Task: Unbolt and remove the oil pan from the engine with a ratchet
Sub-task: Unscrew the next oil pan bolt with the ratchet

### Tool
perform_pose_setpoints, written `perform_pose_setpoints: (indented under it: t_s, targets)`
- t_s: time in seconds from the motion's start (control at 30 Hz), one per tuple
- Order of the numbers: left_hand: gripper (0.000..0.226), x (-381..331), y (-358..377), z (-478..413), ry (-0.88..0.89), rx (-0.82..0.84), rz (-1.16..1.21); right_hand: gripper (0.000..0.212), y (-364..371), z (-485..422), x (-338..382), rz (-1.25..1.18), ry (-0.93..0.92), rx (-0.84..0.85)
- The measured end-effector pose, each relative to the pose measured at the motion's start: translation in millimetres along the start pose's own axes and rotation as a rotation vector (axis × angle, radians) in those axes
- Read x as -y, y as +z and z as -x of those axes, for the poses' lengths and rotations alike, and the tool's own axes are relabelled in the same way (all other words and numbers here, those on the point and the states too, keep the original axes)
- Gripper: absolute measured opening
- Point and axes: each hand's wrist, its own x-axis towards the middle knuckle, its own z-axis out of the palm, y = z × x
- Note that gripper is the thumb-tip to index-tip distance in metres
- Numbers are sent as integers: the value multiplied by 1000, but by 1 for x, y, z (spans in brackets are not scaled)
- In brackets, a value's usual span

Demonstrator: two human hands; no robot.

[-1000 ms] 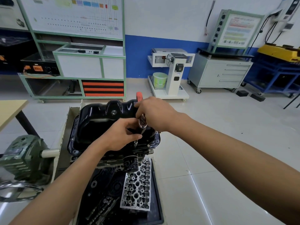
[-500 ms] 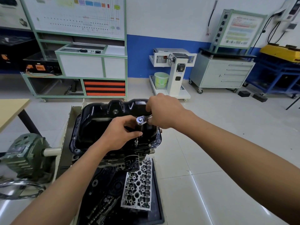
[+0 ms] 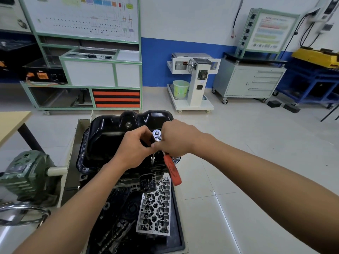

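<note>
One stroke: red-handled chrome ratchet (image 3: 171,169) swung far-to-near over black steel oil pan (image 3: 110,129); left hand (image 3: 134,149), right hand (image 3: 177,138) fingers curled round it; judged loosening turn.

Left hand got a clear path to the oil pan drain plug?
Probably yes: the drain plug sits uncovered just beyond the left hand, though that hand would first have to release the ratchet extension it grips.

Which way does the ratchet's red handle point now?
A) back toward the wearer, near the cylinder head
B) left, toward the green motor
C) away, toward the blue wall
A: the right hand grips the ratchet, and its red handle slants down toward the wearer, ending beside the cylinder head.
</note>
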Motion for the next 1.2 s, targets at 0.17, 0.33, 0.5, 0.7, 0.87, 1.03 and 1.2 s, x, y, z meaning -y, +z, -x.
perform_pose_setpoints:
  t_s: [0.17, 0.33, 0.5, 0.7, 0.87, 1.03, 1.2]
  targets:
    - [32, -5, -4, 0, -22, 174, 110, 26, -11, 2, -2, 161, -56, -103]
    - [37, -13, -7, 3, -25, 277, 93, 30, -16, -4, -4, 220, -162, -125]
    - [38, -16, -10, 3, -46, 287, 111, 36, -12, -10, -6, 169, -251, -95]
    - [27, -11, -9, 4, -37, 219, 53, 30, -17, -8, -9, 149, -145, -144]
    - [32, -10, -6, 4, -5, 132, 41, 23, -22, -2, -8, 175, -67, -150]
    - [31, -6, -2, 2, 27, 77, 25, 42, -21, 0, -9, 174, -59, -106]
    - [23, -4, -1, -2, 36, 59, -3, 47, -10, 1, -4, 27, -67, 25]
